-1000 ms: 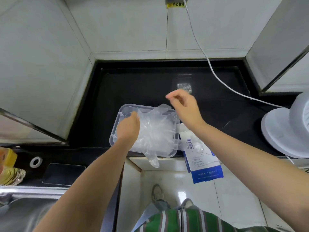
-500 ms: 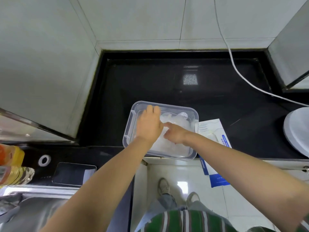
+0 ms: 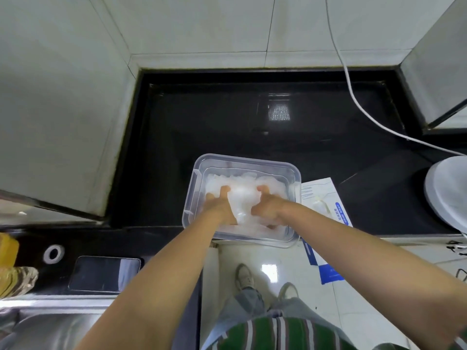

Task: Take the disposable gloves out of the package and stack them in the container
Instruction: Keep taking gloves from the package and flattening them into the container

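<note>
Setting: a view from above of a black countertop (image 3: pixel 227 122) set in a corner of pale tiled walls, with the person's two bare forearms reaching forward over its front edge.

Container (image 3: pixel 195 190): a clear rectangular plastic tub at the front edge of the countertop, near the middle, its near rim just over that edge.

Gloves (image 3: pixel 243 195): a crumpled pile of thin, see-through disposable gloves lying inside the container and filling most of its floor.

Left hand (image 3: pixel 218 207): palm down on the left half of the pile, fingers fairly straight and pointing away from the person, pressing on the gloves and not gripping anything.

Right hand (image 3: pixel 269 207): palm down on the right half of the pile, just beside the left hand, fingers likewise stretched forward and pressing (the fingertips sink partly into the plastic, so their ends are hard to make out).

Package (image 3: pixel 326 198): a flat white and blue packet touching the container's right side, its near end hanging over the front edge of the countertop.

Cable (image 3: pixel 353 92): a white cord running down the back wall and across the right rear corner of the countertop.

Phone (image 3: pixel 103 274): lying flat, screen dark, on the lower ledge at the left, beside a small roll of tape (image 3: pixel 53 253).

Sink (image 3: pixel 50 324): a steel basin at the bottom left corner.
</note>
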`<state>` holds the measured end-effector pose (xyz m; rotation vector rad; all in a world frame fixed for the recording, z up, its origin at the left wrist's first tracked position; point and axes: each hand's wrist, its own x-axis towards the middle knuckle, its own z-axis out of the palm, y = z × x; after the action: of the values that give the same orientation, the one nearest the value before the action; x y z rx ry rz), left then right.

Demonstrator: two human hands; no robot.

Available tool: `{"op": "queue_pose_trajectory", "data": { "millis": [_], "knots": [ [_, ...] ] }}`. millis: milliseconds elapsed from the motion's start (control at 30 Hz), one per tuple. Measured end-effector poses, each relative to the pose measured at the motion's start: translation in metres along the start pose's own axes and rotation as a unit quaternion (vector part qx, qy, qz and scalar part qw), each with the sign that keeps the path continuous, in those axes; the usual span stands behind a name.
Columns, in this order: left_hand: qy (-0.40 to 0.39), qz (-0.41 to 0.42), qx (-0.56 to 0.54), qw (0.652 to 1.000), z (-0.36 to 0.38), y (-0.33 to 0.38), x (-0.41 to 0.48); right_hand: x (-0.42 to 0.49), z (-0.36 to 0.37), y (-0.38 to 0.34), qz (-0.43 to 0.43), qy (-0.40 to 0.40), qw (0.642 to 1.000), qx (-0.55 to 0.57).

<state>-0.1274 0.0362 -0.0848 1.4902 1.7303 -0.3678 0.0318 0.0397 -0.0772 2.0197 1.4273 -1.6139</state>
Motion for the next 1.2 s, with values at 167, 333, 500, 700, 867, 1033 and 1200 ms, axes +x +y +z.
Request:
{"op": "queue_pose_trajectory", "data": {
  "millis": [167,333,500,700,867,1033,1200],
  "knots": [
    [-0.012,-0.024,0.051,0.998,0.001,0.006,-0.002,0.010,0.006,0.005,0.005,-0.022,0.997,-0.072],
    [0.051,0.014,0.092,0.994,0.001,0.009,-0.014,-0.012,-0.010,-0.004,-0.051,-0.035,0.995,0.076],
    [0.295,0.049,0.072,0.952,-0.010,0.038,-0.039,-0.050,-0.047,-0.016,-0.159,0.009,0.980,0.115],
    [0.351,0.117,-0.025,0.929,-0.004,0.101,-0.069,-0.080,-0.087,0.027,-0.279,0.161,0.929,0.184],
    [0.302,0.242,-0.099,0.917,0.031,0.158,-0.099,-0.070,-0.096,0.093,-0.192,0.229,0.949,0.095],
    [0.173,0.248,-0.095,0.949,0.078,0.186,-0.107,-0.067,-0.085,0.135,-0.127,0.168,0.966,-0.147],
    [0.083,0.160,-0.080,0.980,0.110,0.172,-0.085,-0.068,-0.074,0.145,-0.156,0.159,0.959,-0.174]
  ]
}}
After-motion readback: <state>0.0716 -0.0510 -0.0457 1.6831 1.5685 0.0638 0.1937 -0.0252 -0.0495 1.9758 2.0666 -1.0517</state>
